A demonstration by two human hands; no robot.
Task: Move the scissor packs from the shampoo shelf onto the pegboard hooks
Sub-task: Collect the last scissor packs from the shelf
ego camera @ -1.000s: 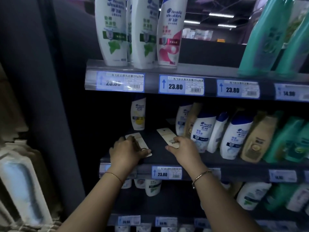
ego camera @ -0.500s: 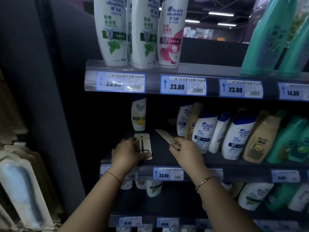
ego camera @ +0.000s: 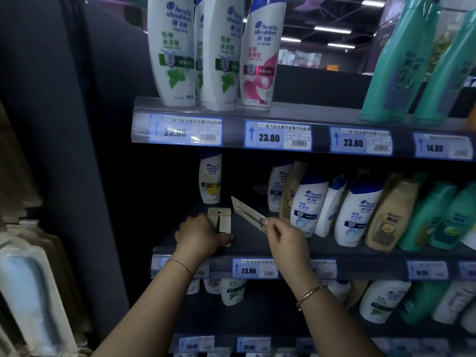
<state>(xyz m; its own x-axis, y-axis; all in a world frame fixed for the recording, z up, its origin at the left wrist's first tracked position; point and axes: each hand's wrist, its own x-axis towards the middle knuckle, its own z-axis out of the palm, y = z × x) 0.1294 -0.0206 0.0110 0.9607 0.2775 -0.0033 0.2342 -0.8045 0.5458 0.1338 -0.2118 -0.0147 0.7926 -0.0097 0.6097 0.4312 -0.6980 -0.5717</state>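
Two carded scissor packs are at the left end of the middle shampoo shelf (ego camera: pixel 257 249). My left hand (ego camera: pixel 199 237) grips one scissor pack (ego camera: pixel 220 219) by its lower part; its beige card faces me, with a hang hole at the top and dark scissors on it. My right hand (ego camera: pixel 286 239) pinches the second scissor pack (ego camera: pixel 247 212) at its lower end and holds it tilted, edge toward me, its top pointing up and left above the shelf. The pegboard hooks are not in view.
Shampoo bottles (ego camera: pixel 309 204) crowd the shelf just right of my right hand, and one small bottle (ego camera: pixel 210 179) stands behind the packs. The upper shelf (ego camera: pixel 322 117) with tall bottles overhangs. A dark panel (ego camera: pixel 77 124) and packaged goods (ego camera: pixel 33 292) are at the left.
Both packs have been raised off the shelf. The left pack turned upright with its face toward me. The right pack tipped onto its edge and lifted slightly.
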